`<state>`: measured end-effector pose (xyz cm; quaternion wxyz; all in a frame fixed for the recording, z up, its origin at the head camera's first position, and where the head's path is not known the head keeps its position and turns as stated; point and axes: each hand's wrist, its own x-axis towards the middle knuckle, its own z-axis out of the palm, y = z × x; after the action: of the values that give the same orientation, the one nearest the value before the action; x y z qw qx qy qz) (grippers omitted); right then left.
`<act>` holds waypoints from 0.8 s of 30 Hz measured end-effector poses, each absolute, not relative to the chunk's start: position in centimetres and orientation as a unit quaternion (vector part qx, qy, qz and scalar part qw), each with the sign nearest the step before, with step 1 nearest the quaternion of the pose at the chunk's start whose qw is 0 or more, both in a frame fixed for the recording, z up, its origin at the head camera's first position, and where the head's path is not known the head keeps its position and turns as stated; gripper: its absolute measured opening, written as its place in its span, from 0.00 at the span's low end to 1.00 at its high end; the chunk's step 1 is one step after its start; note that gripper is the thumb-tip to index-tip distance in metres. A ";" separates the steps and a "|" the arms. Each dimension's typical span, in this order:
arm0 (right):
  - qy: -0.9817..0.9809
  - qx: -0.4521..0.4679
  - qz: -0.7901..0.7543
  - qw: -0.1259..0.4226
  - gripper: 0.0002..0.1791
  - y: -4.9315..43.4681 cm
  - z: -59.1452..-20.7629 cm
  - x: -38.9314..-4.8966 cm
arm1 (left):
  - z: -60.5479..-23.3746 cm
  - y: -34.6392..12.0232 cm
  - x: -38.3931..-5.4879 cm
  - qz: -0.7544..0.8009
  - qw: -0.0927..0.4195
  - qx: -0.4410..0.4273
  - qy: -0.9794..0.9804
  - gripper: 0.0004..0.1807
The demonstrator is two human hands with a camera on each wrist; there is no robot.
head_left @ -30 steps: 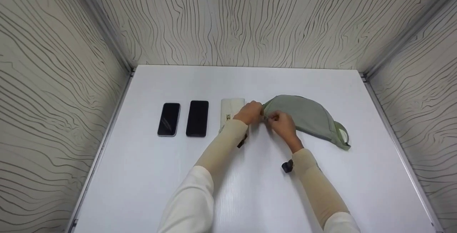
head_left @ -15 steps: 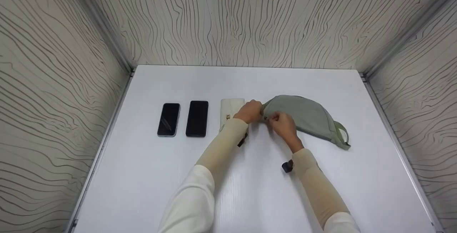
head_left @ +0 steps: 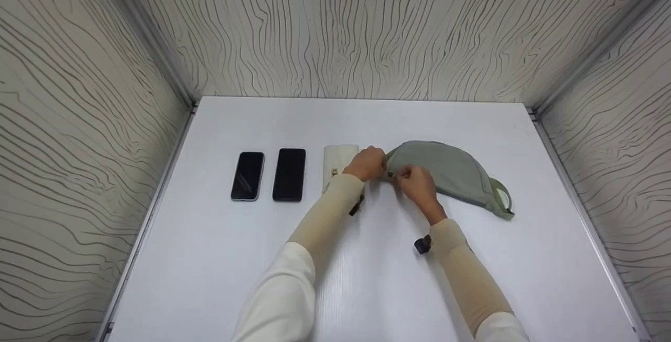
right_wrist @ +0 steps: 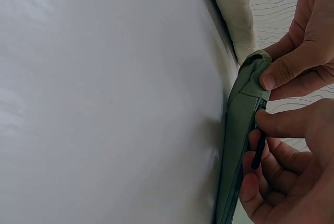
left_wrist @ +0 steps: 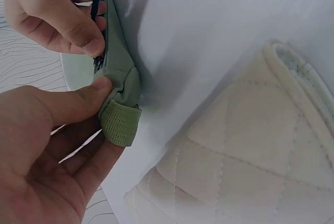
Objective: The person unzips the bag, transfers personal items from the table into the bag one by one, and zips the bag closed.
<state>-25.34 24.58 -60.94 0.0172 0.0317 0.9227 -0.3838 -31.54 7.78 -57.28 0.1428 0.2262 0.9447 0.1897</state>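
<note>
A sage-green waist bag (head_left: 445, 166) lies on the right half of the table, its curved side toward the back wall. My left hand (head_left: 365, 163) pinches the bag's left end between thumb and fingers, right beside a green webbing strap (left_wrist: 121, 123). Close to it, my right hand (head_left: 418, 182) pinches the zipper's slider end with the thumb; the dark zipper pull (right_wrist: 258, 153) lies against its fingers. In the right wrist view the zipper (right_wrist: 237, 187) runs along the bag's edge, partly behind the fingers. A cream quilted wallet (left_wrist: 235, 145) lies left of the bag, partly covered by my left arm.
Two dark-screened phones (head_left: 289, 174) lie side by side on the white table (head_left: 209, 279), left of the wallet. Wood-grain patterned panels (head_left: 335, 32) enclose the table at the back and both sides. The bag's right strap loop (head_left: 504, 200) points toward the right edge.
</note>
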 end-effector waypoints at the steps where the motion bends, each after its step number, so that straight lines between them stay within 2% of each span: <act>1: 0.923 0.033 -0.383 0.018 0.08 24.6 -60.9 -25.3 | -57.3 7.8 -31.6 0.190 0.144 0.226 0.945 0.16; 9: 0.927 0.036 -0.373 0.007 0.08 25.1 -61.0 -25.2 | -57.3 7.5 -31.6 0.201 0.141 0.236 0.940 0.17; 18: 0.925 0.037 -0.378 0.001 0.08 25.3 -61.1 -25.0 | -57.3 7.4 -31.6 0.208 0.138 0.236 0.939 0.09; 24: 0.924 0.036 -0.381 0.002 0.09 25.4 -61.2 -25.0 | -57.4 7.5 -31.6 0.207 0.130 0.241 0.939 0.14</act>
<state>-25.03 25.39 -61.22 0.0020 0.0359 0.9240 -0.3806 -31.59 7.48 -57.41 0.1305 0.2411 0.9392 0.2069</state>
